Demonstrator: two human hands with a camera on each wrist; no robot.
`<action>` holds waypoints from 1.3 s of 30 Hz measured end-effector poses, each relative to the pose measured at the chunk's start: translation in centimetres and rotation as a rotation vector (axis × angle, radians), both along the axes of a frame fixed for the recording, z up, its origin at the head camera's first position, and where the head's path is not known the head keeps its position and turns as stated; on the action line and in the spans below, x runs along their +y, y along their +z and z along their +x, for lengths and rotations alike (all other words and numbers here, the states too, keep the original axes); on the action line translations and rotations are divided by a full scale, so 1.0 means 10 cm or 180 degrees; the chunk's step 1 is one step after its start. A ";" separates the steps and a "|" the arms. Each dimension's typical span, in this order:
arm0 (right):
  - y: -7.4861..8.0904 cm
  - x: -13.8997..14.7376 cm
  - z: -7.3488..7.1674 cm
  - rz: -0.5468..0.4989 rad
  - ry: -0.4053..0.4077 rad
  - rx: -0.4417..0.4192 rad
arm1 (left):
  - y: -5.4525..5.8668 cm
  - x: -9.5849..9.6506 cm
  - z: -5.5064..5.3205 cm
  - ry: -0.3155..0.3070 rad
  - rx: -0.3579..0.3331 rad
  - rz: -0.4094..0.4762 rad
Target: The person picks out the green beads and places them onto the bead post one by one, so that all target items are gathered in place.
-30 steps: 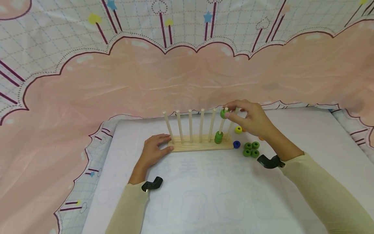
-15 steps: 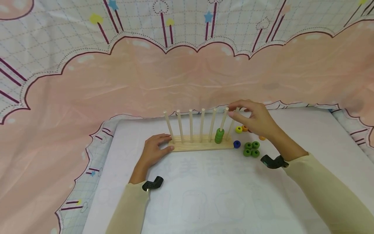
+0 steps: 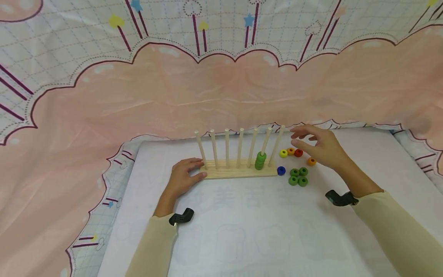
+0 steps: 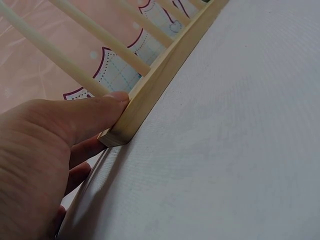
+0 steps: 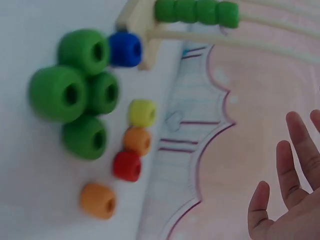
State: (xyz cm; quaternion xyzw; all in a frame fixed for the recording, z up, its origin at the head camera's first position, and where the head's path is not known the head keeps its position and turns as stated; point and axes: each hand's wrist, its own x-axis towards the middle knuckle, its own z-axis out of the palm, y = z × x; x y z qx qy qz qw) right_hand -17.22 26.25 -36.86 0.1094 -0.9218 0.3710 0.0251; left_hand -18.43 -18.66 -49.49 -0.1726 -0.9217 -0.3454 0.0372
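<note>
A pale wooden peg rack (image 3: pixel 238 173) with several upright pegs stands on the white tabletop. My left hand (image 3: pixel 185 176) holds the left end of its base; in the left wrist view the thumb (image 4: pixel 112 102) lies on the top corner and a finger is at the end face. Several green beads (image 3: pixel 260 161) are stacked on the second peg from the right. My right hand (image 3: pixel 320 146) is raised to the right of the rack, fingers apart and holding nothing. Below it lie loose green beads (image 3: pixel 293 181) in a cluster.
A blue bead (image 3: pixel 281 171) lies by the rack's right end. Farther back are a yellow bead (image 3: pixel 283 153), an orange bead (image 3: pixel 290 151), a red bead (image 3: pixel 298 152) and another orange bead (image 3: pixel 311 161). Behind the table hangs a patterned pink cloth (image 3: pixel 221 92).
The right hand let go of a green bead, which dropped down the peg onto the stack. Then the hand moved right, away from the rack. The left hand stayed put.
</note>
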 end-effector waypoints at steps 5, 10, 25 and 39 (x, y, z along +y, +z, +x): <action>-0.21 0.25 0.03 0.0109 -0.0061 -0.0214 | 0.00 0.01 0.00 -0.0002 0.0001 -0.0012; -0.42 0.48 0.07 0.0298 0.0043 -0.0349 | -0.01 0.00 0.00 0.0015 0.0003 -0.0022; -0.81 0.73 0.13 0.0438 0.0502 -0.1115 | 0.00 0.00 0.00 0.0022 -0.0013 -0.0023; -0.78 0.70 0.08 0.0583 0.0746 -0.1034 | 0.00 0.01 0.00 0.0010 -0.0044 -0.0034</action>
